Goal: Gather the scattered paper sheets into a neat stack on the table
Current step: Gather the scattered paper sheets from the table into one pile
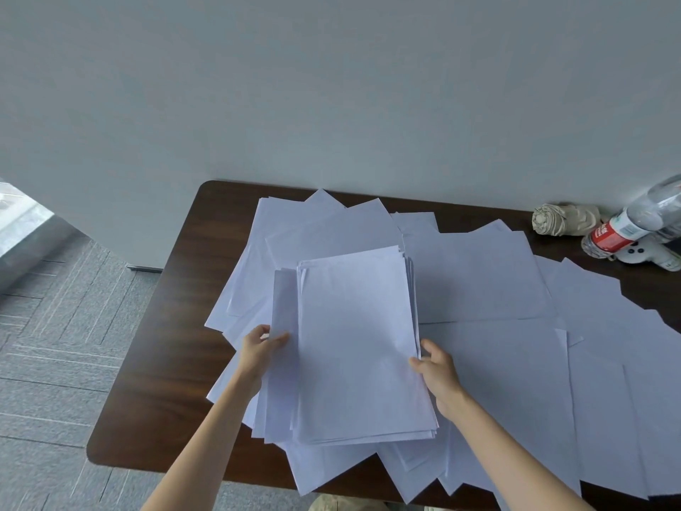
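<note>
1. Head view, near: left hand (259, 348) pinches the paper stack's (353, 344) offset left sheets; right hand (436, 370) grips its right edge.
2. Stack is over loose sheets (497, 282), table (184, 289) left-centre. Light, floppy, slippery; prob. best squeezed at both long edges.
3. Count: 1 stack; loose sheets overlap, can't count.
4. Far right: 1 folded umbrella (563, 219), 1 water bottle (626, 230).

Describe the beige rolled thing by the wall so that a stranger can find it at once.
On the dark table, follow the far edge along the wall to the right. There, just left of a clear bottle with a red label, lies a folded beige umbrella. It alone is wrinkled cloth.
</note>
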Demonstrator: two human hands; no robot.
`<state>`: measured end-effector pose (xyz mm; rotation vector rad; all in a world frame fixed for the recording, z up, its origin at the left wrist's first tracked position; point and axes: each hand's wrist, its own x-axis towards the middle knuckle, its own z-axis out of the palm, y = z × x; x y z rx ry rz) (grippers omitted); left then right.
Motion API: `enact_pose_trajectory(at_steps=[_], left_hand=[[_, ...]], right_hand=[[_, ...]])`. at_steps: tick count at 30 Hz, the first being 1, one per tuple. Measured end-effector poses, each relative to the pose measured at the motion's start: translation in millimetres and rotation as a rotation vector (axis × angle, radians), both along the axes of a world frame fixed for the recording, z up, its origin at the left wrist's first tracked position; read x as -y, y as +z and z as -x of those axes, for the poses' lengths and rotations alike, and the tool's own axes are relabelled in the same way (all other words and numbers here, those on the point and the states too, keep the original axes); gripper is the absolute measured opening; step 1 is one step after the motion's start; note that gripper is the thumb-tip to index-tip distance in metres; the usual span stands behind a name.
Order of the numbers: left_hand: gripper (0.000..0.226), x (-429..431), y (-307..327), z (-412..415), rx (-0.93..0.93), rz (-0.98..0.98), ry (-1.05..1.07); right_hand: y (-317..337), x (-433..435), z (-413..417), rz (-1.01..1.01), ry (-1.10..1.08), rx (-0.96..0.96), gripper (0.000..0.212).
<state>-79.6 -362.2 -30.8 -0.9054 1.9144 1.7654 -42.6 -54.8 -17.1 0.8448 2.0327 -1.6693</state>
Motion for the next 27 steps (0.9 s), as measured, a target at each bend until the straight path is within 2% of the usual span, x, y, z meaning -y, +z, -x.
enact_pose_trajectory(at_steps=[3, 8, 11, 14, 16, 20, 22, 25, 27], left_hand=[[0.04, 4.8, -6.5, 1.1, 0.032, -0.062, -0.025], [0.034, 1.8, 2.2, -1.2, 0.109, -0.264, -0.029], [0.04, 0.4, 4.4, 0.1, 0.152, -0.32, -0.083], [0.033, -3.7, 5.8, 0.7, 0.2, -0.328, -0.097], [0.028, -6.0, 5.8, -1.1, 0.158, -0.288, -0.146], [0.026, -9.5, 4.9, -6.8, -0.038, -0.089, -0.221], [0.022, -11.6, 8.5, -9.4, -0.1, -0.044, -0.208], [0.017, -8.6, 14.3, -10.2, -0.127, -0.078, -0.16], [0.021, -7.0, 21.9, -8.4, -0.13, -0.128, -0.154]], right_hand=[[-2.8, 10.2, -0.6, 0.009, 0.007, 0.007, 0.027], [-8.5, 28.4, -4.4, 0.041, 0.011, 0.011, 0.026], [-12.6, 36.6, -7.7, 0.047, 0.06, 0.025, 0.025], [-17.6, 40.7, -9.5, 0.019, 0.088, 0.024, 0.017], [-18.6, 40.2, -8.5, -0.026, 0.103, 0.025, 0.024], [-19.9, 35.8, -2.1, -0.143, 0.176, 0.006, 0.008], [-18.2, 33.4, -1.0, -0.178, 0.154, 0.004, 0.014], [-8.8, 29.8, 1.6, -0.241, 0.071, -0.054, 0.021], [-2.0, 25.7, 5.3, -0.143, 0.007, -0.054, 0.032]])
